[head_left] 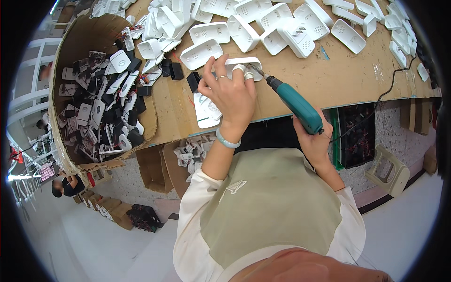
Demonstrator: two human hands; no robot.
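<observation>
My left hand (232,96) has its fingers bent over a white plastic housing (255,61) and steadies it on the cardboard-topped table; white wraps cover some fingertips. From the right, my right hand (317,143) grips a green electric screwdriver (297,102) near its rear end. Its bit points into the housing, close to my left fingertips; the exact contact spot is too small to tell. Beside my left wrist lies a white cover piece (206,112), and a small black box (193,82) sits just above it.
Many white housings (206,33) are spread along the far side. At left stands a cardboard box (75,40) full of white and black parts with wires. The screwdriver's cable (379,96) runs right. Below are a stool (388,171) and a black crate (355,136).
</observation>
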